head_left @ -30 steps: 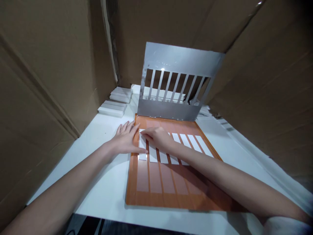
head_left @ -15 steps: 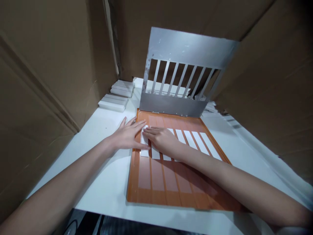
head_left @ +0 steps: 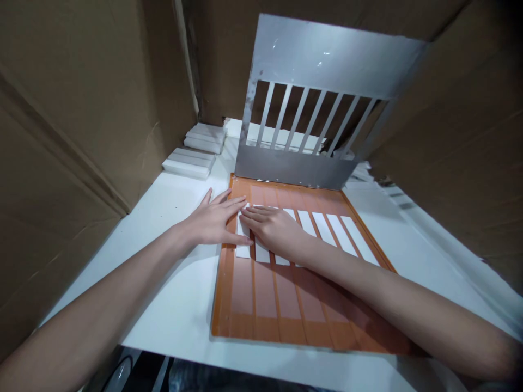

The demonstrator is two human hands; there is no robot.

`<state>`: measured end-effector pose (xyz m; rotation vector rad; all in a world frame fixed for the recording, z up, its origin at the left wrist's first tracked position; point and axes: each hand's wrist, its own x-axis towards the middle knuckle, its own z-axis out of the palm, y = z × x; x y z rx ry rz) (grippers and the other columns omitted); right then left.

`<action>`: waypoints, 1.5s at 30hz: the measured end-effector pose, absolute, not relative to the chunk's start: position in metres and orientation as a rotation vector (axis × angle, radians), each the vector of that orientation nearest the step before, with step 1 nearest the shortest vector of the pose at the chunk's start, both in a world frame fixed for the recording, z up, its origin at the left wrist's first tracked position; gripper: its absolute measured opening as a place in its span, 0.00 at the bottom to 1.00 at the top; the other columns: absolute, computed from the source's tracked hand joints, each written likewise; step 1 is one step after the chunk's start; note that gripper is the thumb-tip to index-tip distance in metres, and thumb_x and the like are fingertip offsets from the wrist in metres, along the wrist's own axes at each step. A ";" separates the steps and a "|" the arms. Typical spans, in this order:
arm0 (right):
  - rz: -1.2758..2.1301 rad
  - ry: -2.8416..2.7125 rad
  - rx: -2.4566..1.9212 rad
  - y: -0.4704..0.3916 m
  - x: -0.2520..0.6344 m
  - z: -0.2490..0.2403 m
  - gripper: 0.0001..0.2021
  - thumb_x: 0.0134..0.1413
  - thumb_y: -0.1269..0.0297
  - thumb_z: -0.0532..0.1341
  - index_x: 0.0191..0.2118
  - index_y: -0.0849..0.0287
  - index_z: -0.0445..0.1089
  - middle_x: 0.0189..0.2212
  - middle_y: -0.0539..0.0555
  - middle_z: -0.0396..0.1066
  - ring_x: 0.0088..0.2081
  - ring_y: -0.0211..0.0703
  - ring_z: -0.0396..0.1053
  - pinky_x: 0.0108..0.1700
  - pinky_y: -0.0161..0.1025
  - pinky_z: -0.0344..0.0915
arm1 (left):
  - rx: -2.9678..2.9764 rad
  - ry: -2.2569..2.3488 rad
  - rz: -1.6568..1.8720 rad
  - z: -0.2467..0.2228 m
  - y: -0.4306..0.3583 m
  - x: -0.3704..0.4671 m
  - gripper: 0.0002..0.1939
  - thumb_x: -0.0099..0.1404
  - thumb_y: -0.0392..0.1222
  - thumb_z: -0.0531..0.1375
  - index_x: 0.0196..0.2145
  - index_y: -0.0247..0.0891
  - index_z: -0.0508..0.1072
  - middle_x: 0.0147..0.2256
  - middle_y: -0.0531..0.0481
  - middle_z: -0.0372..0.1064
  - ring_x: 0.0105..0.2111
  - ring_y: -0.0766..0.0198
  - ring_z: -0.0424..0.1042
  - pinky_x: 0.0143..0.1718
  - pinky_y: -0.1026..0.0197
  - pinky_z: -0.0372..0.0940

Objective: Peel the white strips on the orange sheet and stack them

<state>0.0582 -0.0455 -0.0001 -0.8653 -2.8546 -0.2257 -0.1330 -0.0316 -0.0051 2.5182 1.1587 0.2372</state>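
An orange board with shallow lengthwise channels lies on the white table. Several white strips rest side by side across its middle, one to a channel. My left hand is open at the board's left edge, fingers spread, with fingertips and thumb at the leftmost strip. From the right, my right hand reaches over the other strips. Its fingers are stretched out flat, tips at that same leftmost strip, and it partly covers the strips beneath. Neither hand grasps anything.
Hinged at the board's far edge, a slotted metal plate stands raised, leaning back. Stacks of white strips sit at the table's back left, with more white pieces behind the plate at right. Cardboard walls enclose the table.
The view has shifted slightly, so the metal plate appears higher and larger. Both hands stay at the leftmost strip with almost no visible movement.
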 end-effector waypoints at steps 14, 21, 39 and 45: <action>-0.293 -2.863 -0.827 -0.045 0.059 -0.001 0.13 0.56 0.71 0.53 0.45 0.70 0.68 0.45 0.64 0.71 0.49 0.49 0.67 0.53 0.46 0.62 | 2.482 1.105 0.259 -0.004 -0.031 -0.132 0.45 0.53 0.68 0.54 0.63 0.46 0.46 0.63 0.53 0.42 0.63 0.48 0.32 0.58 0.40 0.20; -0.252 -2.856 -0.824 -0.046 0.058 0.001 0.13 0.57 0.71 0.52 0.44 0.71 0.69 0.42 0.65 0.72 0.49 0.49 0.67 0.52 0.47 0.63 | 2.467 1.081 0.251 -0.005 -0.031 -0.132 0.45 0.54 0.69 0.53 0.63 0.46 0.46 0.63 0.52 0.44 0.64 0.49 0.32 0.58 0.40 0.19; -0.368 -2.841 -0.775 -0.045 0.058 0.000 0.12 0.57 0.70 0.53 0.42 0.71 0.69 0.41 0.63 0.73 0.47 0.49 0.69 0.50 0.45 0.64 | 2.457 1.093 0.231 -0.002 -0.032 -0.132 0.46 0.53 0.70 0.52 0.63 0.47 0.44 0.63 0.54 0.44 0.64 0.49 0.31 0.57 0.40 0.16; -0.372 -2.868 -0.800 -0.045 0.057 0.002 0.12 0.57 0.71 0.53 0.42 0.70 0.69 0.40 0.64 0.73 0.47 0.49 0.68 0.50 0.46 0.65 | 2.463 1.085 0.230 -0.003 -0.031 -0.133 0.46 0.54 0.69 0.52 0.63 0.46 0.44 0.62 0.53 0.45 0.64 0.49 0.30 0.57 0.39 0.16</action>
